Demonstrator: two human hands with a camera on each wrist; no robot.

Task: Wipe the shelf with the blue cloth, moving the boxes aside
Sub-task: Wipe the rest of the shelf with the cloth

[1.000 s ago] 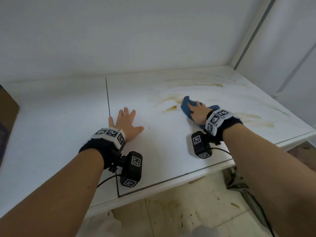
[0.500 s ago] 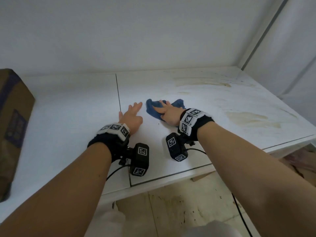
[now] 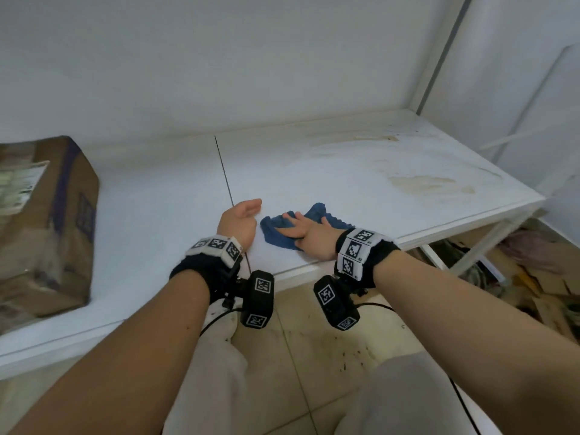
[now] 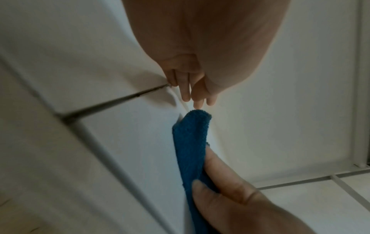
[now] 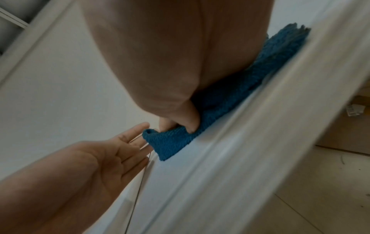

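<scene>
The blue cloth lies crumpled on the white shelf close to its front edge. My right hand presses down on the cloth with straight, spread fingers, and in the right wrist view its thumb pushes on the cloth. My left hand stands on its edge just left of the cloth, by the dark seam, fingers straight, palm facing the cloth, holding nothing. The left wrist view shows those fingers almost touching the cloth's tip. A brown cardboard box sits at the shelf's far left.
Brownish stains mark the right part of the shelf, with fainter ones near the back wall. A white upright stands at the back right corner. Below the front edge are a tiled floor and clutter.
My right hand has dragged the cloth left and back toward the front edge. The left hand has turned from flat onto its edge and drawn nearer. The box has come into view at left.
</scene>
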